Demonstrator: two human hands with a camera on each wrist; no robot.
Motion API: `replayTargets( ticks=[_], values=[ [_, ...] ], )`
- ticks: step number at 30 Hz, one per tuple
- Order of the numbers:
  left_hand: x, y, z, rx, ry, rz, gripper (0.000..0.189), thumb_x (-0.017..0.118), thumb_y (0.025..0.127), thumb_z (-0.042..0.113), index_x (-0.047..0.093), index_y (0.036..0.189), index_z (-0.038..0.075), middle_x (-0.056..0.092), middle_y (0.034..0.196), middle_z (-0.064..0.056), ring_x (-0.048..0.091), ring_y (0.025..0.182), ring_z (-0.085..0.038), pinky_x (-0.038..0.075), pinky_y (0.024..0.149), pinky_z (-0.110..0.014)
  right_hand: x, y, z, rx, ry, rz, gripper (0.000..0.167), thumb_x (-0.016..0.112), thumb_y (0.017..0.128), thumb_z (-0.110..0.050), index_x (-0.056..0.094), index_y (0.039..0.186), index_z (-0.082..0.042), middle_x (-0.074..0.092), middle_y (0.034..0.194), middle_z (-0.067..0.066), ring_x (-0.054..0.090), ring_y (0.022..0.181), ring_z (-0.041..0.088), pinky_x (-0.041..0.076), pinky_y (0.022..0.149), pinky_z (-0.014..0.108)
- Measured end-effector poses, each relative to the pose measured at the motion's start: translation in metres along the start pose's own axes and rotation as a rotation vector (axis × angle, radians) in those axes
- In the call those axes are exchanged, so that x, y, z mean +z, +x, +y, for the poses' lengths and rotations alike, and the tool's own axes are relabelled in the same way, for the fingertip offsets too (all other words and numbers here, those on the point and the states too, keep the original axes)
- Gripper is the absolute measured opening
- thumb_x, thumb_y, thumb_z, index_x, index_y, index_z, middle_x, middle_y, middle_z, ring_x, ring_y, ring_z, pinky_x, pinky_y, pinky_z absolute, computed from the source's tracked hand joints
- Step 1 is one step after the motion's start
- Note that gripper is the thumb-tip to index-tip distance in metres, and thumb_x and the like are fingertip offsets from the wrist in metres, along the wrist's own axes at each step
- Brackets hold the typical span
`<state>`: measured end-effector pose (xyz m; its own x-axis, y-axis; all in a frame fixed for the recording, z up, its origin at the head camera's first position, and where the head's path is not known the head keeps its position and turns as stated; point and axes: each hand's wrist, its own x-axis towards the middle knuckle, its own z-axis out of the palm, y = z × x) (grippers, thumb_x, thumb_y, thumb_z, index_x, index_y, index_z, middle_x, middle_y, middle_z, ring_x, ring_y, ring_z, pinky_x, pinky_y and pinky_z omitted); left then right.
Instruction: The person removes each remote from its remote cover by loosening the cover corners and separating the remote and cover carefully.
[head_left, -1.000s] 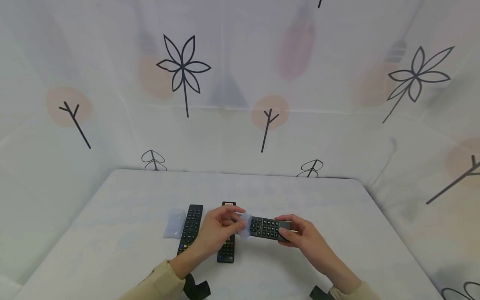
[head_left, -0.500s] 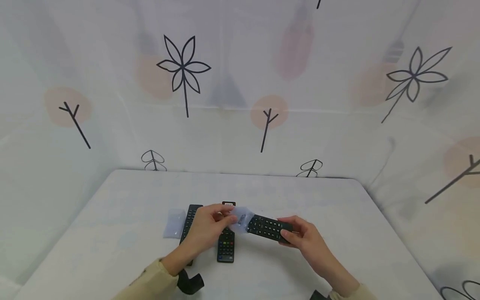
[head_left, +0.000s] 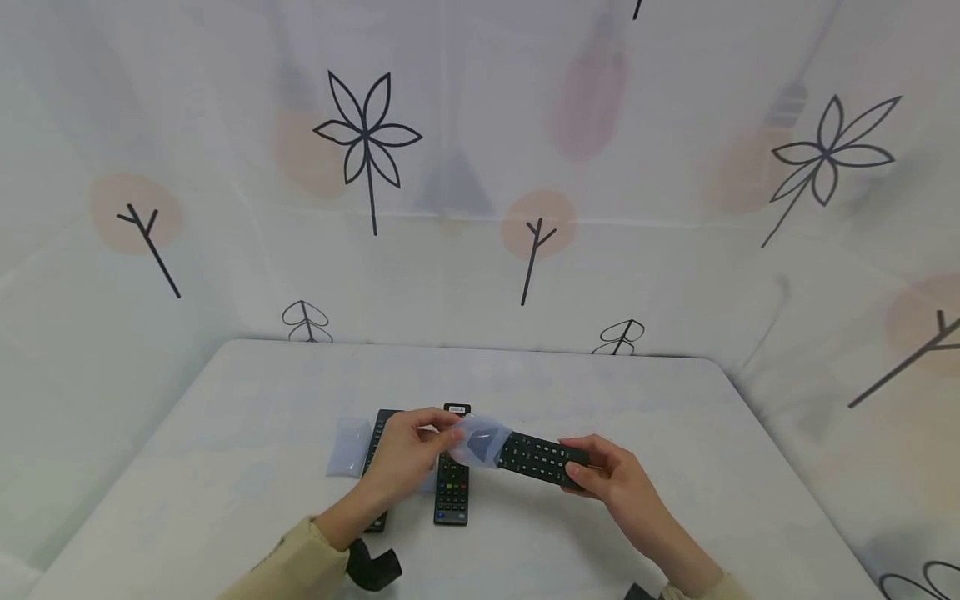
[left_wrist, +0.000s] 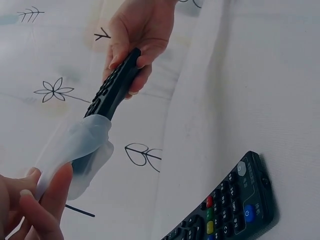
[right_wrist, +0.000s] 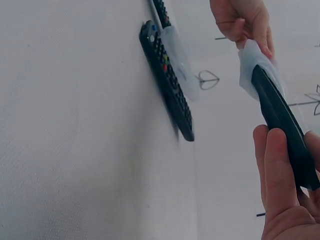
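My right hand (head_left: 615,477) grips one end of a black remote control (head_left: 542,458), held above the table with its buttons up. A translucent plastic sleeve (head_left: 482,442) covers the remote's other end. The edge of that sleeve is pinched between the thumb and fingers of my left hand (head_left: 405,450). In the left wrist view, the sleeve (left_wrist: 90,137) hangs loosely around the remote (left_wrist: 116,90). From the right wrist view, the remote's smooth back (right_wrist: 280,115) shows, with my right fingers along it.
Two more black remotes lie on the white table: one in the middle (head_left: 452,496), one partly behind my left arm (head_left: 382,423). A flat plastic sleeve (head_left: 348,447) lies at the left. Another piece of plastic (right_wrist: 180,62) lies between the two remotes.
My left hand has moved left, and the bunched sleeve is now drawn out wider over the remote's end. The held remote has tilted and shifted slightly right with my right hand.
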<state>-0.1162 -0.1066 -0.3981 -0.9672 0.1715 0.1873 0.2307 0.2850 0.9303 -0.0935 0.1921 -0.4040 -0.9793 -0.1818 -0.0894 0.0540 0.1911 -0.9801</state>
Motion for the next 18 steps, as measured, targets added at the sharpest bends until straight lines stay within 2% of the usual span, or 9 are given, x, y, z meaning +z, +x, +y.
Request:
replayTargets(
  ticks=[5, 8, 13, 18],
  values=[
    [-0.0012, 0.0008, 0.0002, -0.081, -0.031, 0.016, 0.011, 0.073, 0.091, 0.012, 0.074, 0.102, 0.012, 0.066, 0.094, -0.003, 0.058, 0.062, -0.021, 0.038, 0.046, -0.023, -0.0017, -0.0001, 0.0004, 0.008, 0.0, -0.004, 0.037, 0.066, 0.095, -0.006, 0.058, 0.13, 0.002, 0.062, 0.12, 0.02, 0.067, 0.101, 0.028, 0.057, 0.082, 0.035],
    [-0.0024, 0.0017, -0.0001, -0.11, -0.052, 0.024, 0.01, 0.072, 0.092, 0.013, 0.074, 0.101, 0.012, 0.064, 0.092, -0.004, 0.051, 0.056, -0.016, 0.036, 0.045, -0.022, -0.0029, -0.0007, 0.0003, 0.009, -0.001, -0.005, 0.037, 0.066, 0.095, -0.007, 0.058, 0.13, 0.002, 0.061, 0.121, 0.02, 0.067, 0.101, 0.028, 0.057, 0.082, 0.036],
    [-0.0031, 0.0022, 0.0003, -0.127, -0.082, 0.043, 0.009, 0.073, 0.091, 0.011, 0.073, 0.1, 0.008, 0.062, 0.092, -0.005, 0.047, 0.054, -0.012, 0.034, 0.045, -0.022, -0.0046, -0.0016, 0.0008, 0.013, 0.007, -0.009, 0.038, 0.066, 0.095, -0.007, 0.057, 0.13, 0.003, 0.06, 0.123, 0.021, 0.066, 0.102, 0.028, 0.057, 0.082, 0.036],
    [-0.0039, 0.0025, 0.0006, -0.138, -0.111, 0.053, 0.01, 0.073, 0.091, 0.01, 0.073, 0.1, 0.007, 0.062, 0.092, -0.006, 0.047, 0.053, -0.014, 0.035, 0.046, -0.022, -0.0061, -0.0021, 0.002, 0.005, 0.007, -0.01, 0.038, 0.066, 0.095, -0.007, 0.057, 0.13, 0.003, 0.06, 0.122, 0.02, 0.066, 0.102, 0.028, 0.057, 0.082, 0.036]
  ],
)
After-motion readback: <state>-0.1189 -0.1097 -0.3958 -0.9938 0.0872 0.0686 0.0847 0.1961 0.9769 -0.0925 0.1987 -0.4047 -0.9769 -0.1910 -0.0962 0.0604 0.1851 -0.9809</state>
